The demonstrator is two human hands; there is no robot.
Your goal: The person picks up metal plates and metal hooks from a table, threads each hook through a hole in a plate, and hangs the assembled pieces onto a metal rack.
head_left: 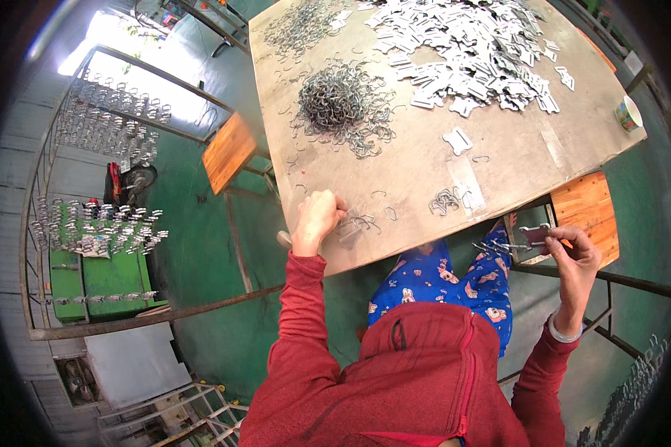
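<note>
Off the near edge of the counter [414,167], on its right side, the right hand [577,255] pinches a metal plate [535,235] by thumb and fingers. The plate lies just left of the hand, with wire pieces [499,245] extending leftward. Left hand [318,217] is curled beside loose hooks [364,221]; cannot tell whether it grips any.

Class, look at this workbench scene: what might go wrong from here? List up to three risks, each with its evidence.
1. The plate, pinched in the right hand beyond the edge of the table, might slip and drop.
2. The left hand is beside loose hooks near the front edge; a sweep could push some off.
3. The paper cup sits near an edge; a bump might topple it.
</note>
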